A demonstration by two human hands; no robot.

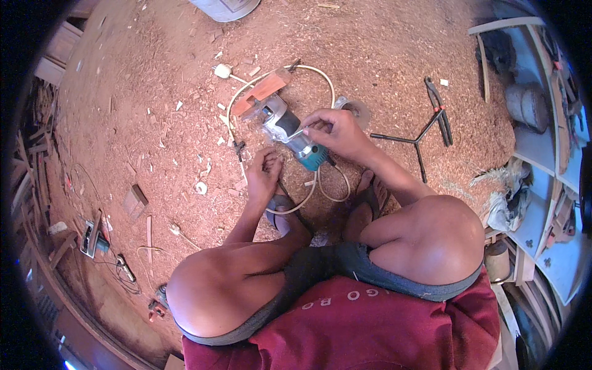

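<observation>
A trim router (297, 137) with a teal end cap, silver body and black band lies tilted on the ground between my feet. Its far end rests against a reddish wood block (266, 87). My right hand (333, 131) is over the router's right side, thumb and finger pinched on a thin, pale rod that touches or lies just above the body. Beside the router's lower left, my left hand (265, 169) has curled fingers; whatever they hold, if anything, is hidden. A pale power cord (330, 77) loops around the router and ends near a white plug (222, 71).
A Y-shaped black wrench (417, 140) and long-handled pliers (436, 105) lie to the right. Behind the router sits a round metal part (356, 111). Blue shelving (530, 145) stands at right, a pale bucket (226, 7) at the far edge. Wood scraps and shavings litter the ground.
</observation>
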